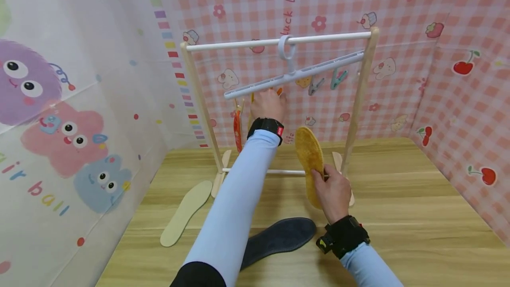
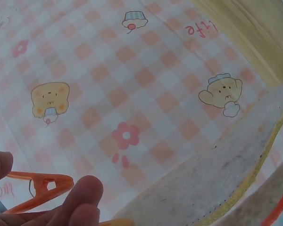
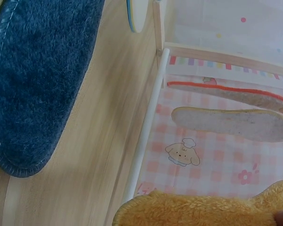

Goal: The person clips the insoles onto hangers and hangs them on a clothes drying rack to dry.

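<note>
My right hand pinches a furry yellow insole between thumb and fingers, held upright in front of the rack. Below the grey hanger, my left hand has its thumb and fingers about the legs of an orange clip, whose tip grips nothing. Close by it, a pale insole with yellow edging hangs, mostly behind the left hand in the head view. Further left, a red-edged insole hangs from a clip. The hanger tilts down to the left.
The hanger hooks over the top bar of a wood-and-white rack. Grey and teal clips hang at its right. A pale insole and a dark blue insole lie on the wooden table. Patterned cloth surrounds the back and sides.
</note>
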Motion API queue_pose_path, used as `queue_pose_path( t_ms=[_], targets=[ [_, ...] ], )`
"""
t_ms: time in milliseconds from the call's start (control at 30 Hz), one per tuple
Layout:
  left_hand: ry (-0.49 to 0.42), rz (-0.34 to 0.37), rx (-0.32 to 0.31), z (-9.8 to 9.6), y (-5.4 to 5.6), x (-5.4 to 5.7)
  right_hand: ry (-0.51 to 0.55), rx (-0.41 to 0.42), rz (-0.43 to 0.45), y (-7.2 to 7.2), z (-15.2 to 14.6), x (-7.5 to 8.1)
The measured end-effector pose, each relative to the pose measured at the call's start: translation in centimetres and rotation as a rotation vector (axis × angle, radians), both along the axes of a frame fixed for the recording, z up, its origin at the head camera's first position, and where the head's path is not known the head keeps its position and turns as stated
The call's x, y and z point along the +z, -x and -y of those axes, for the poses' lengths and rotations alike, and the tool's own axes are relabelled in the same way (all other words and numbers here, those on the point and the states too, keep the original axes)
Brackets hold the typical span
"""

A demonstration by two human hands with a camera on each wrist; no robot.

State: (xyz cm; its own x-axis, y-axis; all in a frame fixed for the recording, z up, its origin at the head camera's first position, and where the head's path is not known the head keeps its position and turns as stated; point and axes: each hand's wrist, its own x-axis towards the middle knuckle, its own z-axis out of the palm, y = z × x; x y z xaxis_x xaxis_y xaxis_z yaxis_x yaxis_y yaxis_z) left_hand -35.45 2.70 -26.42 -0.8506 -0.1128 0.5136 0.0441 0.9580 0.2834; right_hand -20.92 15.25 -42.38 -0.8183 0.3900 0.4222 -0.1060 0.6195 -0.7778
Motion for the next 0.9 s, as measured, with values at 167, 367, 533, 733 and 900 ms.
queue_pose_path(
  t_ms=[167, 367, 533, 733, 900],
  targets=[
    [-0.006, -0.008, 0.007, 0.03, 0.21, 0.17, -0.004, 0.003, -0.008, 0.09, -0.01, 0.04],
    [0.003, 0.007, 0.021, -0.19, 0.28, 0.15, -0.003, 0.006, -0.007, 0.09, 0.06, 0.17],
    [-0.005, -0.001, 0.023, -0.22, 0.28, 0.21, -0.009, 0.007, 0.0, 0.12, 0.08, 0.22],
    [-0.028, 0.002, 0.023, 0.19, 0.41, 0.15, -0.01, 0.007, 0.003, 0.12, 0.08, 0.27],
    [-0.043, -0.038, -0.001, 0.28, 0.67, -0.09, -0.009, -0.001, 0.018, 0.13, 0.04, 0.41]
  ],
)
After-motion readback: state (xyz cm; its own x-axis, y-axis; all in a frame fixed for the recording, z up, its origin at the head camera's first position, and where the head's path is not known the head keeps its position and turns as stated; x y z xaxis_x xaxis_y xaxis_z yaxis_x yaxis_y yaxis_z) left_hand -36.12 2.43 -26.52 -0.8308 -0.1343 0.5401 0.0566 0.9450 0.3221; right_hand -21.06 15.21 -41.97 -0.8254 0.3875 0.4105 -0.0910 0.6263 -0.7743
